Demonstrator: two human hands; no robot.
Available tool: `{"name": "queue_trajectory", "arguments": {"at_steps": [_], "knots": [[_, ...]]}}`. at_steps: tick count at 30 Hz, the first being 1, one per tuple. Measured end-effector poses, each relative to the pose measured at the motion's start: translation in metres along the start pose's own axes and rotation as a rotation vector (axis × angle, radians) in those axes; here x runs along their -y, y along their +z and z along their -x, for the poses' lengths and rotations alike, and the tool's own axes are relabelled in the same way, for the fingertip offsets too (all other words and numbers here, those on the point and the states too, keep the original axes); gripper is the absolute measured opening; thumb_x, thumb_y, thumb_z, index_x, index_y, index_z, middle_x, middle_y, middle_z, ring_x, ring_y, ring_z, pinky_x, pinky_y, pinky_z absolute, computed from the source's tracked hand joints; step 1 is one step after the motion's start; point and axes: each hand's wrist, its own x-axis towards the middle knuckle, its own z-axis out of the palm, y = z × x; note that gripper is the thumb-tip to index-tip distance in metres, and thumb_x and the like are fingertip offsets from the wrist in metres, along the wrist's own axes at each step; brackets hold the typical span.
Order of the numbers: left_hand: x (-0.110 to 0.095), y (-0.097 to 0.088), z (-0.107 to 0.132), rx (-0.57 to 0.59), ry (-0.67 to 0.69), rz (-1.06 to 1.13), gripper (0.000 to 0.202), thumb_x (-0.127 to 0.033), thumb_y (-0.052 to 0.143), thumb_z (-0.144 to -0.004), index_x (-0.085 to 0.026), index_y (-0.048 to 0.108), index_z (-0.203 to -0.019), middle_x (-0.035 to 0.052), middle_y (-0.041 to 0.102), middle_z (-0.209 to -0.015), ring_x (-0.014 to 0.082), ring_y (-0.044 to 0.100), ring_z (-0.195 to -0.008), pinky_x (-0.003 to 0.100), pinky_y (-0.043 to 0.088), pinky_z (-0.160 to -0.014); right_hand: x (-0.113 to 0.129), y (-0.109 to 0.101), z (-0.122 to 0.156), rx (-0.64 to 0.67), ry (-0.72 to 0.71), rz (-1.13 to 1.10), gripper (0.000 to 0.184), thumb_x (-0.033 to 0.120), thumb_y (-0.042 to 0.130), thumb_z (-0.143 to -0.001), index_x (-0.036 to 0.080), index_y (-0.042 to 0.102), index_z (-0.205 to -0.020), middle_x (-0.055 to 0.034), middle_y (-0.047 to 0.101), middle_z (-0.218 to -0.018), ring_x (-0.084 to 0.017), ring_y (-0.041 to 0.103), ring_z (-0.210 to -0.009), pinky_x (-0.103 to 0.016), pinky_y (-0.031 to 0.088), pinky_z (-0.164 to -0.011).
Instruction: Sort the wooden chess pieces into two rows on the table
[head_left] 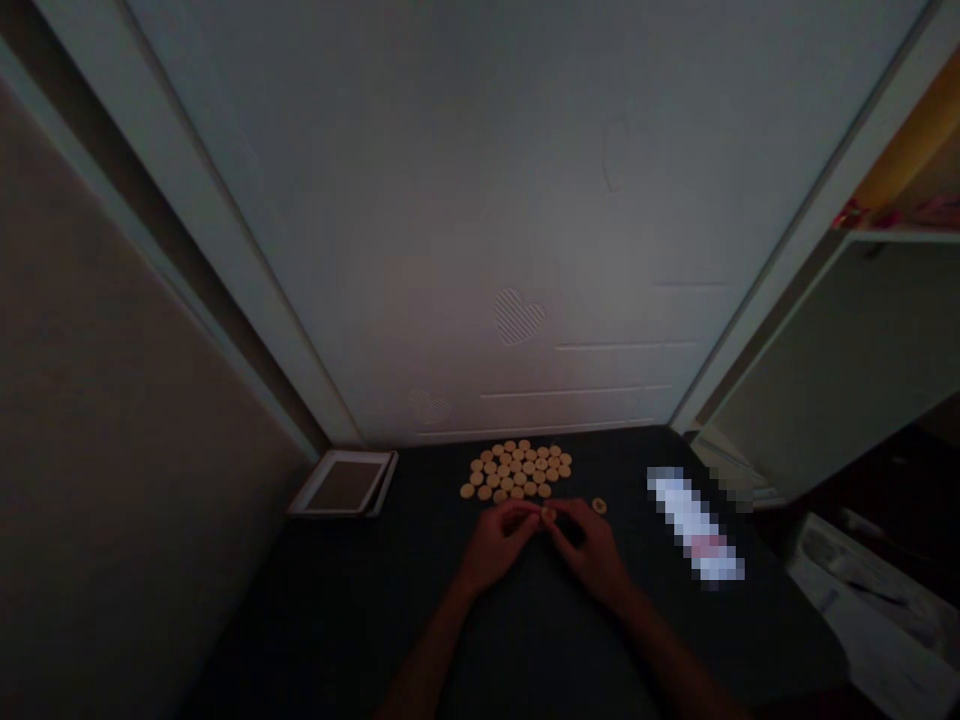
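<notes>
Both of my hands meet over the dark tabletop point(525, 640). Between the fingertips of my right hand point(596, 550) is a small round wooden disc point(549, 514). The closed fingers of my left hand point(495, 548) come up to that disc's left edge and appear to pinch it too. Just beyond my hands lies a flat cluster of similar pale round discs point(517, 470), set close together. One single disc with a dark mark point(599, 506) lies apart, to the right of my right hand's knuckles.
A framed, flat rectangular object point(345, 484) rests at the table's far left. On the right is a bright, pixelated long item point(694, 525). A pale panel with embossed hearts point(517, 317) rises behind the table. White boxes point(877, 610) stand beyond the right edge.
</notes>
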Motion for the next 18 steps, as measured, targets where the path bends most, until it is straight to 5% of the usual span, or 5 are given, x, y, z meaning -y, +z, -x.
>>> {"name": "queue_trajectory", "arguments": {"at_steps": [11, 18], "knots": [[-0.006, 0.002, 0.001, -0.021, -0.026, -0.024, 0.023, -0.039, 0.069, -0.085, -0.019, 0.073, -0.094, 0.0058, 0.078, -0.088, 0.0213, 0.073, -0.084, 0.033, 0.056, -0.083, -0.006, -0.003, 0.002, -0.04, 0.098, 0.003, 0.023, 0.04, 0.057, -0.097, 0.025, 0.07, -0.108, -0.0053, 0.074, -0.093, -0.021, 0.071, -0.079, -0.032, 0.058, -0.07], [-0.006, 0.002, 0.003, -0.028, -0.044, -0.037, 0.026, -0.043, 0.069, -0.085, -0.019, 0.072, -0.093, 0.0077, 0.079, -0.092, 0.0224, 0.074, -0.085, 0.035, 0.057, -0.082, -0.022, -0.029, 0.003, -0.003, 0.047, 0.106, 0.024, 0.042, 0.054, -0.099, 0.025, 0.07, -0.104, -0.0066, 0.074, -0.097, -0.024, 0.071, -0.088, -0.036, 0.059, -0.076]]}}
